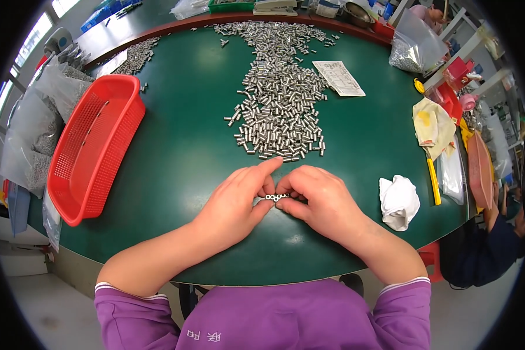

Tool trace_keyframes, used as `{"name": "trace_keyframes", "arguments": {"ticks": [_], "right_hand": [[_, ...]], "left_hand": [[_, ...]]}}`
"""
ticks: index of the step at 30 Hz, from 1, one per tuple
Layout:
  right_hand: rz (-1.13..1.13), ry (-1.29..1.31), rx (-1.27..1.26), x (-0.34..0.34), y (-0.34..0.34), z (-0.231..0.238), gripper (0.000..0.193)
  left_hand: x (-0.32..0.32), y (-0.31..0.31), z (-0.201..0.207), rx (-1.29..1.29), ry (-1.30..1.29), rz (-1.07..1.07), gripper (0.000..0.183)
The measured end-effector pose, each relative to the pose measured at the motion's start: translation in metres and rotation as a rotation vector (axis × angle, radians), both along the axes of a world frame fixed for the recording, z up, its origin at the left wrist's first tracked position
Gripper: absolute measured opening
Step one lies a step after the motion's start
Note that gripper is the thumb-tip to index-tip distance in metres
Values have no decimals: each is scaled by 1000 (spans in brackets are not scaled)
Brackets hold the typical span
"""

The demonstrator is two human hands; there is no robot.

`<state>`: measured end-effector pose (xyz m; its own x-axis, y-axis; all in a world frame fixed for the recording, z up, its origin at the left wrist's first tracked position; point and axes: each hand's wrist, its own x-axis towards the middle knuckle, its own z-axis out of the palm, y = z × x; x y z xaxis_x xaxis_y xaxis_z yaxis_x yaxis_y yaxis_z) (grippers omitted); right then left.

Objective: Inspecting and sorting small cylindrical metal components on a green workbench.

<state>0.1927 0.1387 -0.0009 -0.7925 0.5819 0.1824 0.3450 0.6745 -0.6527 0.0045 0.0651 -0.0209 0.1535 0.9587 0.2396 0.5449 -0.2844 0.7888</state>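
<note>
Several small metal sleeves (276, 198) are held in a cluster between my two hands, their round hollow ends turned up toward me. My left hand (237, 194) pinches the cluster from the left with thumb and fingers. From the other side my right hand (318, 192) closes on it the same way. Just beyond my fingertips spreads a large heap of the same silvery sleeves (283, 111), running back to the table's far edge. One left finger reaches to the near edge of this heap.
A red perforated basket (96, 149) stands at the left, beside bags of metal parts (32, 131). A printed paper (339, 78) lies right of the heap. Rightward are a white cloth (399, 202), a yellow-handled tool (433, 181) and a stained glove (433, 125). Another person (484, 251) sits at far right.
</note>
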Motion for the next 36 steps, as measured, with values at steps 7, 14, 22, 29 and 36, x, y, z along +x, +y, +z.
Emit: {"name": "trace_keyframes", "arguments": {"ticks": [7,14,22,29,36], "right_hand": [[2,7,-8,0,0,-2,23],[-22,50,67,-2,-1,-3,25],[15,44,64,-3,-2,-5,26],[52,7,177,-10,-4,-3,26],[100,-27,152,-9,0,-1,19]], "left_hand": [[-3,-2,3,-44,9,-10,73],[-5,-2,7,-71,93,17,75],[-12,-1,13,-36,165,-2,79],[-14,4,17,47,85,217,73],[-16,7,9,20,80,205,71]]}}
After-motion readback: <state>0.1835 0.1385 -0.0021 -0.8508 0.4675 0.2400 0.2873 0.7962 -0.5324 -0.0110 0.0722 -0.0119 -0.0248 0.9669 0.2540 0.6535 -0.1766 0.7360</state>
